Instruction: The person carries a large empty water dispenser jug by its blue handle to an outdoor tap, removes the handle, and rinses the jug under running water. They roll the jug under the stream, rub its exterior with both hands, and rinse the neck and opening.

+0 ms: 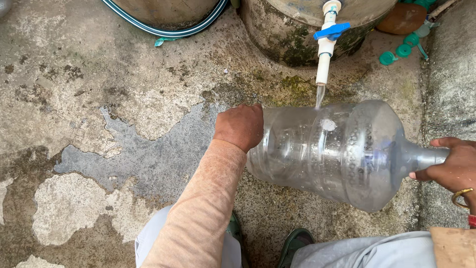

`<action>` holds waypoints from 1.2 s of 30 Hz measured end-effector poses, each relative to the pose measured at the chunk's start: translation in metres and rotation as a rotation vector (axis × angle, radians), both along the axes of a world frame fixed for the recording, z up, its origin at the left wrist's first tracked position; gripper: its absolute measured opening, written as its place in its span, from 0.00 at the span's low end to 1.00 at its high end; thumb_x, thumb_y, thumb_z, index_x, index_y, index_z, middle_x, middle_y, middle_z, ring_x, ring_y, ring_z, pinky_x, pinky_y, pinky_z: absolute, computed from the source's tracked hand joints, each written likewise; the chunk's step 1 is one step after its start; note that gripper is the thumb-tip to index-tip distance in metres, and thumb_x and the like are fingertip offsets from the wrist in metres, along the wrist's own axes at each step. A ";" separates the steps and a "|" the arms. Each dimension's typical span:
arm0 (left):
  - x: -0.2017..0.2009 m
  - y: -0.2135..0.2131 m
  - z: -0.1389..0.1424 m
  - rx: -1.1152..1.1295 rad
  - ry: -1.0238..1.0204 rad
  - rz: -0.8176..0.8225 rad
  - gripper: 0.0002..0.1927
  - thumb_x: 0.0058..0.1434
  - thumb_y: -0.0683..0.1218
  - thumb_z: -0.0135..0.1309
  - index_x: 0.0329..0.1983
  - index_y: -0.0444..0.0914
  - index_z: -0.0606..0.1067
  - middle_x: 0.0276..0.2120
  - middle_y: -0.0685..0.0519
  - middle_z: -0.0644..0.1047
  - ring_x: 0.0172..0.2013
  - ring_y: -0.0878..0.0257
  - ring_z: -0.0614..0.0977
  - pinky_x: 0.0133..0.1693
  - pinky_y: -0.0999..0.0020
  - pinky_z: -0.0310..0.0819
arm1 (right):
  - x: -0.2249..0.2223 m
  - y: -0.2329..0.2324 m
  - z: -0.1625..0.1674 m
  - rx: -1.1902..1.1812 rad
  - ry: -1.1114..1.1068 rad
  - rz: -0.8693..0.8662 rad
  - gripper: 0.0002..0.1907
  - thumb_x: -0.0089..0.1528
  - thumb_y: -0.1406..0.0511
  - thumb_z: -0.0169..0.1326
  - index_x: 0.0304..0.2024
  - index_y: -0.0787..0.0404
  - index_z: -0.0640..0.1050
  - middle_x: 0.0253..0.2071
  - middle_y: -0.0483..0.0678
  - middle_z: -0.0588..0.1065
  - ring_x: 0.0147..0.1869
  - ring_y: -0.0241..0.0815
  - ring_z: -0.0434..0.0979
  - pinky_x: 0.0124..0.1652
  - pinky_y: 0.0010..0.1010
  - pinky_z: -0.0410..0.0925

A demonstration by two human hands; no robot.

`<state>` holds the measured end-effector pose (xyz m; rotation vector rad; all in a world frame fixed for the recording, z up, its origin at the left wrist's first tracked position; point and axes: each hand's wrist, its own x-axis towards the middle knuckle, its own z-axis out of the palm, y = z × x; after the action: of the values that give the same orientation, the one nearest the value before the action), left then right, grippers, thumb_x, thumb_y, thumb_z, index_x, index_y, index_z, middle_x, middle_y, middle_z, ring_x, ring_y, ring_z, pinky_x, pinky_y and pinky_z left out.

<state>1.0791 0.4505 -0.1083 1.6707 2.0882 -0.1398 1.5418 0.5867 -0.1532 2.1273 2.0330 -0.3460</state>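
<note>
At centre right, the jug (342,149) lies sideways under the tap (327,44), left hand (240,126) flat on its base, right hand (453,166) closed round its neck. Judged light, near empty, but wet and slippery; thin walls likely flex, so base and neck are the firm holds.

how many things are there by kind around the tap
Clear water jug: 1
White tap with blue handle: 1
Large tanks: 2
Green bottle caps: at least 3
Brown round lid: 1
Hands on the jug, left hand and right hand: 2
Total: at least 10
</note>
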 end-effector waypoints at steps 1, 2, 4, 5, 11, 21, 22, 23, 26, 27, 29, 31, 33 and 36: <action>0.000 0.000 0.000 -0.011 0.001 0.000 0.13 0.69 0.43 0.42 0.53 0.37 0.74 0.39 0.46 0.83 0.41 0.52 0.86 0.42 0.54 0.82 | 0.006 0.002 -0.004 0.009 0.022 0.015 0.53 0.34 0.67 0.82 0.63 0.70 0.76 0.39 0.64 0.83 0.37 0.53 0.87 0.43 0.40 0.77; 0.001 0.000 0.001 -0.021 0.003 0.000 0.13 0.68 0.43 0.43 0.52 0.37 0.74 0.39 0.46 0.83 0.41 0.52 0.86 0.42 0.54 0.82 | 0.012 0.004 -0.008 0.021 0.045 0.031 0.53 0.33 0.68 0.81 0.62 0.70 0.77 0.40 0.64 0.84 0.37 0.53 0.87 0.43 0.40 0.77; 0.001 0.001 0.002 -0.044 -0.013 0.010 0.14 0.69 0.43 0.42 0.53 0.37 0.74 0.40 0.46 0.83 0.42 0.53 0.86 0.43 0.54 0.82 | 0.020 0.007 -0.013 0.036 0.073 0.056 0.52 0.33 0.70 0.80 0.61 0.70 0.78 0.41 0.63 0.84 0.38 0.53 0.87 0.43 0.41 0.78; 0.001 0.001 0.002 -0.057 -0.023 0.015 0.14 0.70 0.43 0.42 0.53 0.37 0.74 0.41 0.46 0.83 0.42 0.53 0.86 0.43 0.54 0.83 | 0.024 0.008 -0.015 0.039 0.078 0.066 0.49 0.34 0.71 0.80 0.60 0.70 0.78 0.41 0.62 0.83 0.39 0.52 0.86 0.43 0.41 0.77; 0.001 0.000 0.005 -0.050 -0.050 0.025 0.14 0.68 0.43 0.43 0.52 0.38 0.75 0.44 0.48 0.83 0.45 0.54 0.86 0.46 0.55 0.81 | 0.026 0.010 -0.016 -0.005 0.330 0.051 0.42 0.37 0.77 0.74 0.56 0.69 0.79 0.42 0.59 0.83 0.41 0.49 0.85 0.46 0.41 0.77; 0.001 0.000 0.006 -0.026 -0.032 0.001 0.14 0.68 0.43 0.43 0.54 0.38 0.74 0.43 0.46 0.82 0.44 0.52 0.86 0.45 0.53 0.81 | -0.043 -0.006 -0.001 -0.283 0.535 -0.064 0.37 0.42 0.76 0.72 0.55 0.63 0.78 0.47 0.56 0.81 0.50 0.46 0.80 0.51 0.37 0.70; 0.001 0.000 0.006 -0.036 -0.031 -0.002 0.15 0.69 0.43 0.42 0.55 0.38 0.73 0.43 0.46 0.83 0.44 0.52 0.86 0.45 0.53 0.81 | -0.054 -0.009 0.001 -0.309 0.609 -0.096 0.36 0.44 0.76 0.70 0.55 0.63 0.76 0.47 0.55 0.80 0.50 0.47 0.80 0.50 0.37 0.72; 0.000 0.000 0.005 -0.048 -0.030 -0.003 0.15 0.70 0.43 0.42 0.56 0.38 0.73 0.42 0.45 0.83 0.43 0.52 0.86 0.45 0.53 0.82 | -0.066 -0.012 0.003 -0.336 0.684 -0.128 0.35 0.46 0.76 0.68 0.55 0.62 0.74 0.48 0.54 0.79 0.50 0.47 0.80 0.49 0.36 0.73; 0.000 0.000 0.001 0.018 -0.039 0.010 0.14 0.69 0.43 0.43 0.53 0.38 0.75 0.43 0.46 0.83 0.44 0.51 0.86 0.45 0.54 0.81 | -0.104 -0.020 0.010 -0.412 0.781 -0.144 0.30 0.51 0.76 0.64 0.55 0.62 0.71 0.49 0.53 0.75 0.50 0.47 0.79 0.47 0.36 0.75; 0.000 0.000 -0.001 0.035 -0.033 0.008 0.14 0.68 0.43 0.44 0.53 0.39 0.75 0.43 0.46 0.83 0.44 0.51 0.86 0.45 0.54 0.81 | -0.117 -0.023 0.013 -0.439 0.793 -0.135 0.28 0.53 0.76 0.62 0.55 0.63 0.70 0.49 0.53 0.74 0.50 0.46 0.78 0.46 0.36 0.74; 0.001 0.000 -0.005 0.068 -0.019 0.007 0.14 0.65 0.44 0.45 0.52 0.39 0.76 0.43 0.46 0.83 0.44 0.51 0.85 0.44 0.53 0.80 | -0.140 -0.028 0.019 -0.511 0.841 -0.131 0.28 0.54 0.75 0.61 0.56 0.62 0.69 0.51 0.52 0.73 0.51 0.45 0.79 0.48 0.33 0.76; 0.002 0.001 -0.008 0.044 -0.029 0.009 0.14 0.66 0.43 0.44 0.52 0.38 0.75 0.43 0.47 0.83 0.44 0.52 0.86 0.44 0.53 0.80 | -0.161 -0.033 0.026 -0.571 0.861 -0.150 0.27 0.56 0.73 0.60 0.57 0.62 0.68 0.53 0.52 0.72 0.52 0.44 0.79 0.48 0.32 0.77; 0.002 0.002 -0.011 0.054 -0.027 0.013 0.14 0.66 0.43 0.44 0.52 0.38 0.75 0.43 0.46 0.83 0.44 0.51 0.86 0.43 0.53 0.80 | -0.178 -0.037 0.033 -0.608 0.854 -0.184 0.26 0.59 0.70 0.60 0.58 0.61 0.66 0.54 0.51 0.71 0.52 0.43 0.79 0.47 0.33 0.77; 0.001 0.001 -0.013 0.089 -0.009 0.018 0.14 0.66 0.43 0.44 0.51 0.38 0.76 0.43 0.45 0.83 0.44 0.49 0.85 0.43 0.53 0.81 | -0.196 -0.041 0.044 -0.625 0.837 -0.234 0.26 0.59 0.65 0.58 0.58 0.59 0.67 0.53 0.48 0.71 0.50 0.39 0.79 0.43 0.36 0.78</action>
<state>1.0804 0.4513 -0.1212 1.6998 2.1307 -0.0344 1.3455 0.5453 -0.1092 1.9374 1.5943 -1.8761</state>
